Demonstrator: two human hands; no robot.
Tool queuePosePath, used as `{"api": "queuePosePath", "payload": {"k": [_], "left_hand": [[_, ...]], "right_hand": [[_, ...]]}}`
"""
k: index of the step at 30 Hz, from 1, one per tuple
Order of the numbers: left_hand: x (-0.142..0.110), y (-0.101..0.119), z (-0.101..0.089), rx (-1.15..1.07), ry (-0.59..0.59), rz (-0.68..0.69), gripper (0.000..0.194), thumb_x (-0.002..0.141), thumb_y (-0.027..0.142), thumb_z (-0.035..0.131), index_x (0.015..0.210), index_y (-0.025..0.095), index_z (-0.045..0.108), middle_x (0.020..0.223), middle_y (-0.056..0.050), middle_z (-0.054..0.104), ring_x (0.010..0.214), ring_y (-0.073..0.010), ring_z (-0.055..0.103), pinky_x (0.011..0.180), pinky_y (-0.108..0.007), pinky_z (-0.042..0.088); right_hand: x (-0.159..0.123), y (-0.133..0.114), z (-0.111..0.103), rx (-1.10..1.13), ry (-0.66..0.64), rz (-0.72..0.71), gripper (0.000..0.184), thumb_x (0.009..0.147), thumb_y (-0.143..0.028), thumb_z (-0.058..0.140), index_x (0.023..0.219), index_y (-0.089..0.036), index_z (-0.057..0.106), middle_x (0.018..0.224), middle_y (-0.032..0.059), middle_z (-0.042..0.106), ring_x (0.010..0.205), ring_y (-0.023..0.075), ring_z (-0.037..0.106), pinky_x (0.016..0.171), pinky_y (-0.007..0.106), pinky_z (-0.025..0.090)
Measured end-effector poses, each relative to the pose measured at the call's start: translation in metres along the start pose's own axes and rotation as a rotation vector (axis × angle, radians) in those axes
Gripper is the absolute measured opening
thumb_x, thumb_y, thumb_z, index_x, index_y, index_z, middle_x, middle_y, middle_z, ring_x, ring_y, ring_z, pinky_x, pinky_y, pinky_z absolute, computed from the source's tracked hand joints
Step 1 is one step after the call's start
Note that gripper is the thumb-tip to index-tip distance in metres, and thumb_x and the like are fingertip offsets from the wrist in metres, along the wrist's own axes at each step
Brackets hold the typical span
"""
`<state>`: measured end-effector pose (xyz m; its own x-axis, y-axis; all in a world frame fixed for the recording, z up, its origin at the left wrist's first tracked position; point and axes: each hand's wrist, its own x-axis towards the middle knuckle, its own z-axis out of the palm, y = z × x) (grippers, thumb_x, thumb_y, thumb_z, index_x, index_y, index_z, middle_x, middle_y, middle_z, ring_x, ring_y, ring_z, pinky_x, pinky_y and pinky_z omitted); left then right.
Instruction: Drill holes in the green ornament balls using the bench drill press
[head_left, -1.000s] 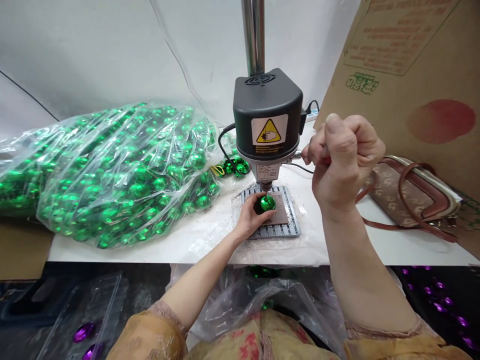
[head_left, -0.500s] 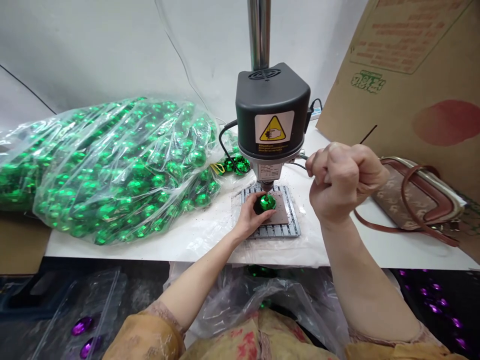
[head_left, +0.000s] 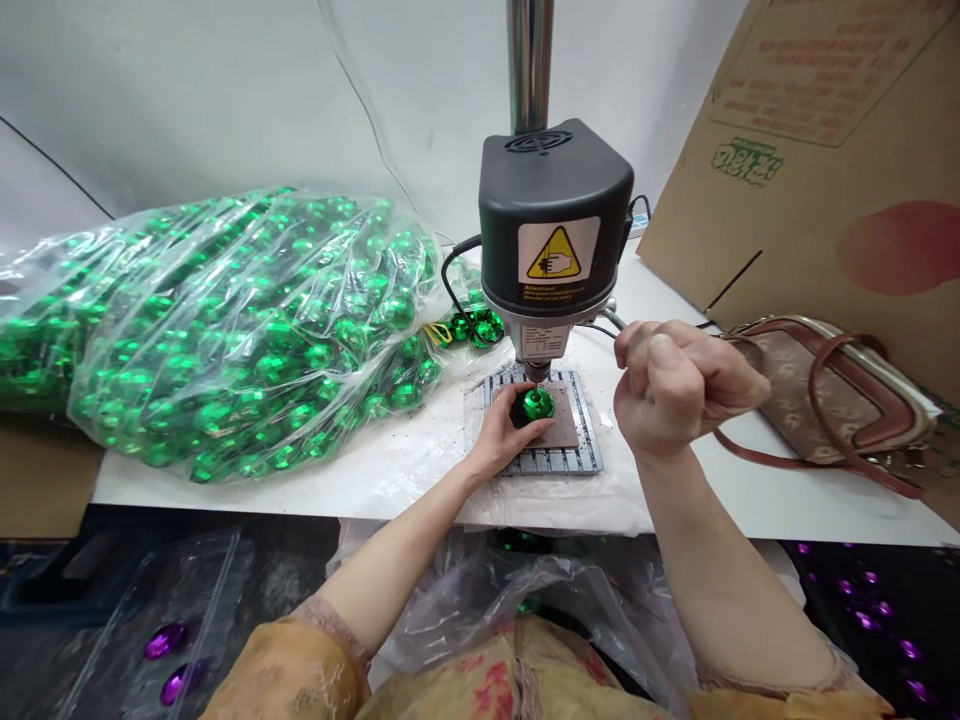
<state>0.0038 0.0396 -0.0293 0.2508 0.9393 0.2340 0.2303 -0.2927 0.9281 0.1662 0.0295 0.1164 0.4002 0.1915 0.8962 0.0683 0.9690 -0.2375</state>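
A small bench drill press (head_left: 553, 225) with a black head stands on the white table (head_left: 390, 480). My left hand (head_left: 501, 434) pinches a shiny green faceted bead (head_left: 533, 404) on a brown pad on the ribbed base plate (head_left: 581, 455), right under the drill bit. My right hand (head_left: 679, 385) is a fist wrapped round the press's feed lever, low at the right of the head. The lever's handle is mostly hidden in my fingers.
A big clear bag of green beads (head_left: 217, 330) fills the table's left. A brown handbag (head_left: 817, 385) and a leaning cardboard box (head_left: 817, 150) sit at the right. A plastic bag (head_left: 525, 590) lies in my lap. Purple beads (head_left: 169, 640) lie on the floor.
My right hand has pulled the lever down and toward me, and the drill head has come down toward the green bead. My left hand has stayed on the bead.
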Motion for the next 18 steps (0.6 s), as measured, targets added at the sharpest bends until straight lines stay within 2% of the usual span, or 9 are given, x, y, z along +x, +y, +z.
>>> {"api": "queuePosePath", "payload": {"k": [13,16,18], "left_hand": [[0.000,0.002,0.001,0.011,0.013,-0.017,0.058,0.074,0.038,0.087,0.123,0.023,0.062,0.117,-0.010,0.068,0.113,-0.0296,0.063,0.101,-0.045,0.049],[-0.001,0.003,0.003,0.009,0.021,-0.020,0.058,0.074,0.038,0.086,0.124,0.023,0.062,0.117,-0.010,0.068,0.113,-0.0294,0.064,0.100,-0.045,0.051],[0.000,0.005,0.005,0.006,0.036,-0.033,0.057,0.074,0.038,0.086,0.123,0.023,0.061,0.117,-0.010,0.069,0.113,-0.0288,0.064,0.099,-0.044,0.051]], "right_hand": [[-0.012,-0.001,-0.005,0.006,-0.029,-0.039,0.045,0.085,-0.011,0.056,0.057,-0.016,0.022,0.049,-0.0073,0.027,0.042,0.0013,0.028,0.048,0.025,0.035],[0.001,-0.007,0.004,-0.013,0.031,0.052,0.046,0.086,-0.013,0.058,0.055,-0.016,0.023,0.047,-0.0075,0.025,0.041,0.0014,0.027,0.046,0.024,0.032],[0.019,-0.011,0.013,-0.024,0.086,0.197,0.045,0.085,-0.015,0.060,0.053,-0.018,0.028,0.044,-0.0081,0.026,0.039,0.0026,0.029,0.043,0.023,0.031]]}}
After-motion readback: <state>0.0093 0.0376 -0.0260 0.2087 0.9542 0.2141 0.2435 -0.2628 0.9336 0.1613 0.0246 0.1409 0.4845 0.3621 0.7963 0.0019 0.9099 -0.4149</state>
